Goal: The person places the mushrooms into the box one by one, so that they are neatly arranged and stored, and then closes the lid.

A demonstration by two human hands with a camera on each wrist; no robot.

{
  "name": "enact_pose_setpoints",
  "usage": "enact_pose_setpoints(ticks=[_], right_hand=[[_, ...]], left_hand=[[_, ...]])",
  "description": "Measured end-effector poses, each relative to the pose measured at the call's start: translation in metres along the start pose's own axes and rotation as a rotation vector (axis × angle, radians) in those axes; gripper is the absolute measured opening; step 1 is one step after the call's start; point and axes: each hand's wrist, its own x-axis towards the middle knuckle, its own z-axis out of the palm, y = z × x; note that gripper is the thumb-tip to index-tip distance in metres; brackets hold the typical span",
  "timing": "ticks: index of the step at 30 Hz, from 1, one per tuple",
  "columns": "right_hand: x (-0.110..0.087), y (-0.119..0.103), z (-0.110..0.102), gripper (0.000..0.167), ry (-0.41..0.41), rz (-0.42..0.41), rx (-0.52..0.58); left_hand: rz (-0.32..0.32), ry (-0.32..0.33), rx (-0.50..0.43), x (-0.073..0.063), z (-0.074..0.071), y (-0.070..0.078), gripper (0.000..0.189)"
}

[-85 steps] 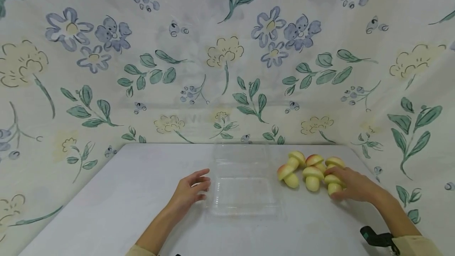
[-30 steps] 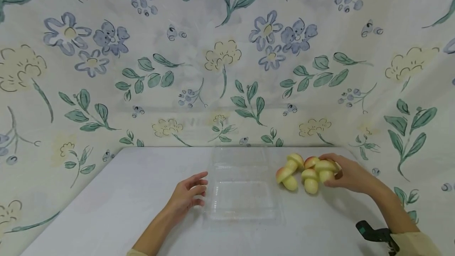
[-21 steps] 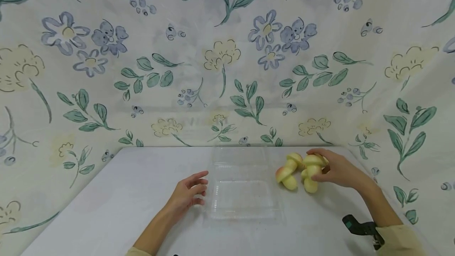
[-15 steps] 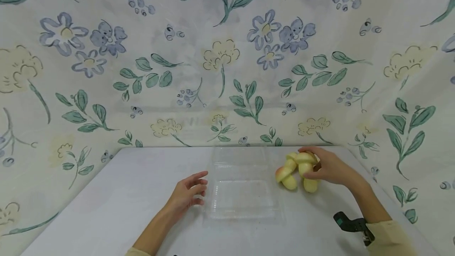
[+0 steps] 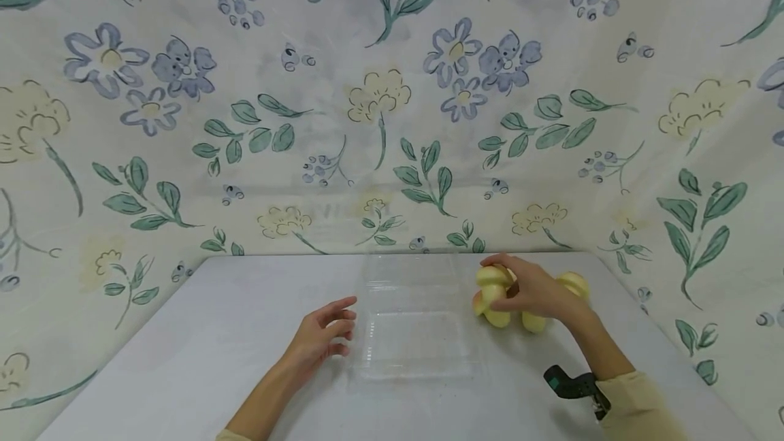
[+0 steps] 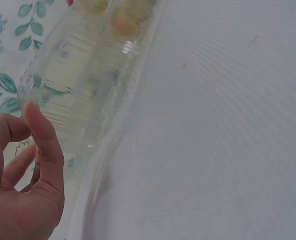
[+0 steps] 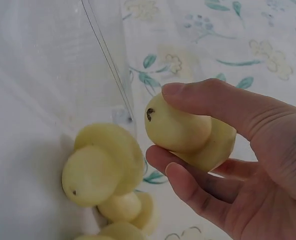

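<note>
My right hand (image 5: 535, 291) pinches a pale yellow toy mushroom (image 5: 493, 276) between thumb and fingers, held above the others. In the right wrist view the held mushroom (image 7: 175, 127) shows a dark spot on its rounded stem end. Below it sits another mushroom (image 7: 95, 172), and more are partly hidden behind the hand. A clear plastic box (image 5: 419, 371) with its lid laid back stands left of the mushrooms. My left hand (image 5: 318, 339) hovers at the box's left side, fingers loosely bent and holding nothing; in the left wrist view a fingertip is right at the clear rim (image 6: 25, 87).
One mushroom (image 5: 574, 284) lies behind the right forearm, another (image 5: 534, 322) below the right hand. A black wrist device (image 5: 572, 384) sticks out from the right sleeve. The white table (image 5: 202, 352) ends at a flower-printed cloth (image 5: 380, 155) behind and at the sides.
My right hand has gripped a mushroom from the right of the group, lifted it and carried it left over the others. The left hand stays beside the box.
</note>
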Motion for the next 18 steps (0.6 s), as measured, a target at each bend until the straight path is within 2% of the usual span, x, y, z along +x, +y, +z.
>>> enact_pose_setpoints(ticks=[5,9,18], right_hand=[[0.011,-0.005,0.011,0.067,-0.008,-0.005,-0.012],[0.020,-0.014,0.018,0.067,-0.022,-0.013,0.024],[0.036,-0.032,0.034,0.066,-0.054,-0.073,0.041]], left_hand=[[0.004,-0.001,0.006,0.000,0.001,0.001,0.056],[0.007,-0.008,0.004,0.000,0.000,-0.001,0.056],[0.002,-0.002,0.009,0.001,-0.001,-0.004,0.056]])
